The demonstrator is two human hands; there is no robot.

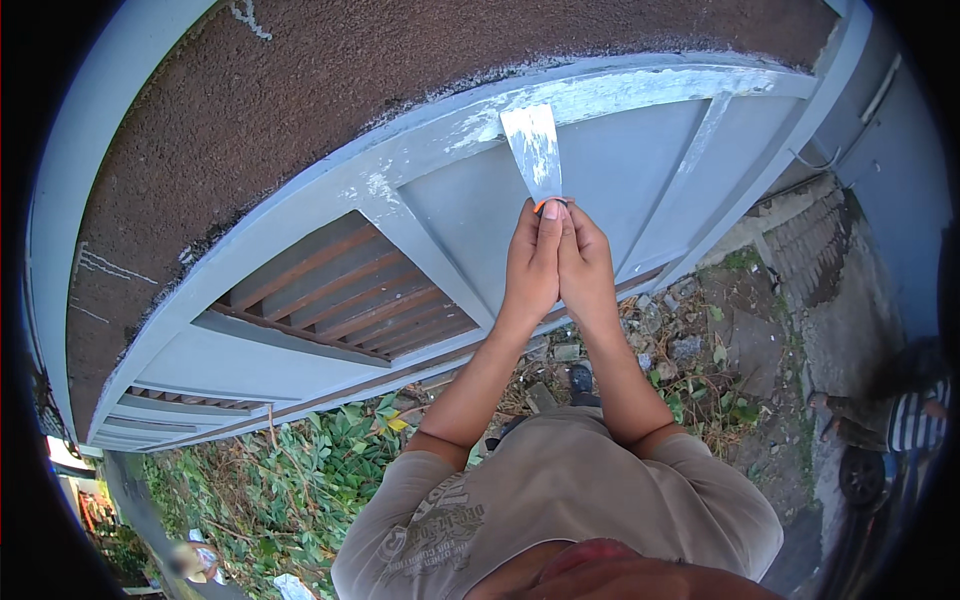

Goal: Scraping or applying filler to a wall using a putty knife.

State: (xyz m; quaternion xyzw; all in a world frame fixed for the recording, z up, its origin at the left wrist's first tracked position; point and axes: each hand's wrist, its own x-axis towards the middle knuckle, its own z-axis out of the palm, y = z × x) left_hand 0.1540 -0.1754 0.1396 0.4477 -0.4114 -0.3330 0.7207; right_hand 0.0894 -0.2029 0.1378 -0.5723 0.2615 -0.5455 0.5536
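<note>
A putty knife (537, 152) with a wide, white-smeared metal blade points away from me. Its blade end lies over the grey-painted beam (455, 128) at the top of the panelled wall, where white patches show; whether it touches the surface I cannot tell. My left hand (532, 258) and my right hand (586, 262) are pressed together around its handle, thumbs on top. Only a bit of orange and black handle shows between the fingers. Both arms are stretched forward. A smooth grey panel (625, 155) lies behind the hands.
Left of my hands, a wall opening has brown slats (350, 285). Above the beam runs a rough brown surface (300, 110). Leafy cuttings (310, 465) and rubble (655, 335) cover the ground. A person in stripes (915, 420) is at the right edge, beside a wheel (862, 475).
</note>
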